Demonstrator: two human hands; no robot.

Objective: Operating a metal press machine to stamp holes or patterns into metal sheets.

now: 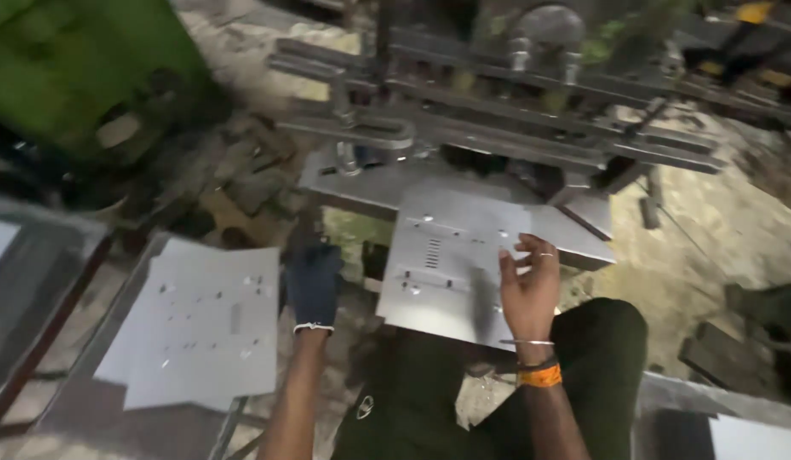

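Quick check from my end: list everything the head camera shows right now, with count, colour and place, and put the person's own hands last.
punched metal sheet: one, silver-grey, centre, on the press bed under the right hand
stack of punched sheets: several, exact count unclear, silver-grey, lower left on a metal stand
press machine: one, dark grey steel, top centre
green machine body: one, green, top left
flat sheet: one, pale grey, bottom right corner
floor: dusty, strewn with debris, right side
left hand: dark glove, beside the stack's right edge; whether it touches it is unclear
right hand: bare, ring, bangle and orange wristband, resting on the centre sheet
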